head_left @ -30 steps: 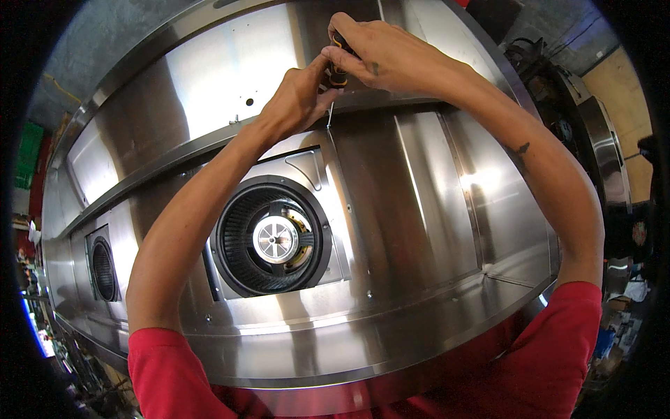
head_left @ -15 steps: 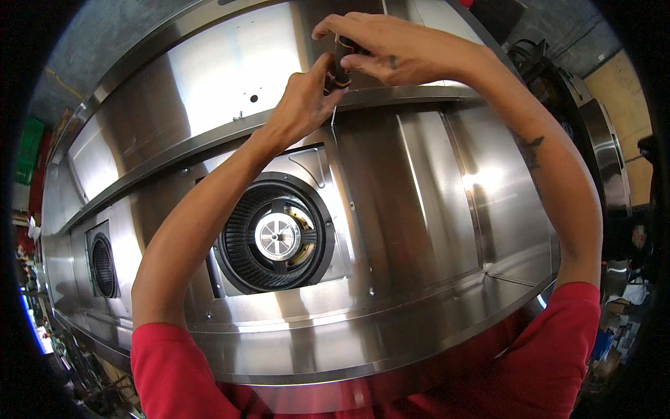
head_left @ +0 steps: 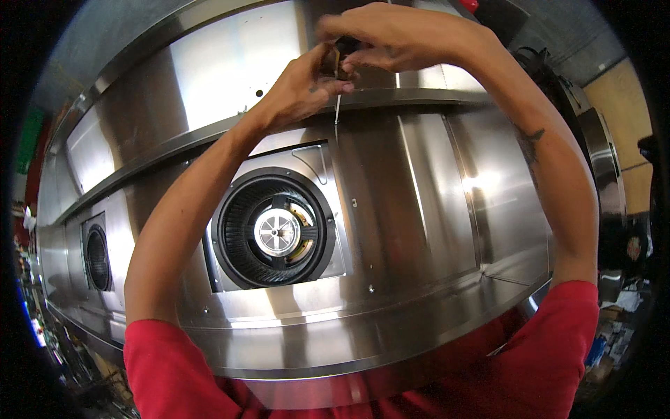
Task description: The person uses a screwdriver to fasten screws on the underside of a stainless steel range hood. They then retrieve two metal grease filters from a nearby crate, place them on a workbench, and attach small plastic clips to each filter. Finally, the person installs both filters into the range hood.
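Both my hands meet at the upper middle, around a screwdriver (head_left: 338,108) with a dark handle that has a yellowish band. My left hand (head_left: 300,91) is wrapped round the lower part of the handle. Above it, the fingers of my right hand (head_left: 387,42) close on the handle's upper end, partly smeared by motion. The thin shaft points down past a raised steel ledge (head_left: 412,96) to the edge of the lower panel; what its tip touches is too small to make out. My fingers hide much of the handle.
Below my hands, a round black blower wheel (head_left: 230,237) with a silver hub sits in a square opening of the large stainless-steel housing (head_left: 391,209). A second blower (head_left: 98,258) is at the left. A green crate (head_left: 31,143) and workshop clutter lie beyond the housing.
My right hand has shifted slightly up and left, its fingers now blurred round the handle. My left hand stays on the screwdriver. The view has shifted slightly.
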### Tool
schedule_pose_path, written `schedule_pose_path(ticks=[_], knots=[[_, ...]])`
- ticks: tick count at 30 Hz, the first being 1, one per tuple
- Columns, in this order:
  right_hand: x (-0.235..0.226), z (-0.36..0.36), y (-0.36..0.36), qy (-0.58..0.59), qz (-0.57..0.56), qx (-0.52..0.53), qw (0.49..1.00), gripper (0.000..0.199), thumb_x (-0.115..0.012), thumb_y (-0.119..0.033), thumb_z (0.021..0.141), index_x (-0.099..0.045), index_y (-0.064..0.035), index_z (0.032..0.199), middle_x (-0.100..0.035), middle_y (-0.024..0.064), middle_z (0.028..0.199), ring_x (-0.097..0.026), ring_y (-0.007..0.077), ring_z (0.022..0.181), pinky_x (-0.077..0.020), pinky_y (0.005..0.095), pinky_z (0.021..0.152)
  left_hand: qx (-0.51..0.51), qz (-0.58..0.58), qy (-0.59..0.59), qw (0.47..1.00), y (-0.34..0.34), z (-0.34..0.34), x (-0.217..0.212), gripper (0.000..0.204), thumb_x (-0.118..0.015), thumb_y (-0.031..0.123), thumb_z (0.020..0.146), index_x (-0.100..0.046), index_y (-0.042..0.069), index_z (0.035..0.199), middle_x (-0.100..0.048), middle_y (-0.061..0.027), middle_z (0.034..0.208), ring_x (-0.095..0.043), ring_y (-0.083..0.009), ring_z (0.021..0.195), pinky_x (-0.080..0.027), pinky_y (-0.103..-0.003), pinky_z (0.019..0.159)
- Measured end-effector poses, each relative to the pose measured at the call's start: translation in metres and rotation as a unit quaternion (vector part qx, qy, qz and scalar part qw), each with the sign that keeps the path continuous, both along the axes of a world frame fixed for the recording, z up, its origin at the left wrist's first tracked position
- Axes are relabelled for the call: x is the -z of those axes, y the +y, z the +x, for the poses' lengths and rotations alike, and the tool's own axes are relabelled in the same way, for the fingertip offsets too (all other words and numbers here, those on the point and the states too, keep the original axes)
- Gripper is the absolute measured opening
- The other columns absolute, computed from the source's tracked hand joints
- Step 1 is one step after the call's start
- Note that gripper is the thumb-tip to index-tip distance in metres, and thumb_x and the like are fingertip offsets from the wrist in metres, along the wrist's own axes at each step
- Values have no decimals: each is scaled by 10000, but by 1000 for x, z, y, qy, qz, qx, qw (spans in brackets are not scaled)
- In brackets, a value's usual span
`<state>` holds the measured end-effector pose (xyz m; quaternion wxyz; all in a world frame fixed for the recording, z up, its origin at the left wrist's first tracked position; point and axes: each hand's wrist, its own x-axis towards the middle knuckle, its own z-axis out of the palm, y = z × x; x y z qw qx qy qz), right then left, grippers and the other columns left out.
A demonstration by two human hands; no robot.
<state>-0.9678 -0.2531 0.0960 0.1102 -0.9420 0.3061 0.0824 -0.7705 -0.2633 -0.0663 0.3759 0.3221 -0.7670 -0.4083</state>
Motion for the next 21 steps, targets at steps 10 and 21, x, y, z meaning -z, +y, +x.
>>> schedule_pose_path(ticks=[10, 21], knots=[[12, 7, 8, 31, -125, 128, 983, 393, -647, -335, 1038, -606, 38, 1157, -712, 252, 993, -703, 434, 948, -561, 478, 849, -91, -77, -74, 990, 13, 1, -9, 419, -796, 261, 975, -641, -24, 1240, -765, -185, 1108, -739, -247, 1056, -563, -413, 989], [35, 15, 7, 20, -249, 117, 961, 446, -600, -417, 1060, -594, 27, 1106, -725, 286, 942, -708, 476, 899, -554, 532, 759, -59, -106, -51, 991, 11, 0, 1, 426, -784, 255, 993, -613, 21, 1305, -708, -109, 1155, -705, -259, 1108, -569, -419, 1029]])
